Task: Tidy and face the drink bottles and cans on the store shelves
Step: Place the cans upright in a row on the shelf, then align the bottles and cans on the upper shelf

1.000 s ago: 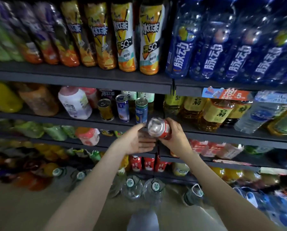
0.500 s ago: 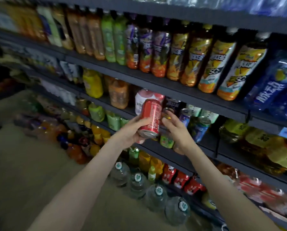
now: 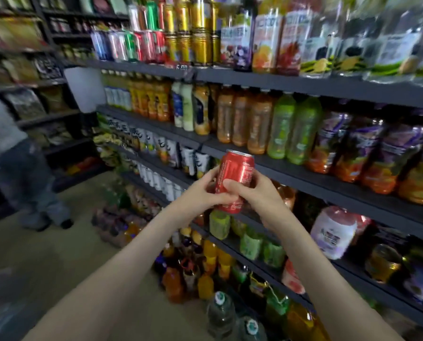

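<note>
A red drink can (image 3: 237,169) stands upright in the air in front of the dark shelves, held by both hands. My left hand (image 3: 200,193) grips its lower left side, fingers curled round it. My right hand (image 3: 259,196) grips the right side, with the thumb lying across the can's front. The can's silver top points up. Behind it a shelf carries orange and green bottles (image 3: 283,126), and the top shelf holds rows of cans (image 3: 141,45).
Dark shelves (image 3: 328,183) run from upper left to lower right, full of bottles. Large water jugs (image 3: 221,313) and bottle packs stand on the floor below. A person in a white top and jeans (image 3: 21,168) stands at the left by another rack.
The can came off the middle shelf and rose, turning upright in both hands. My view swung up and left, bringing the top shelves and the other person into sight.
</note>
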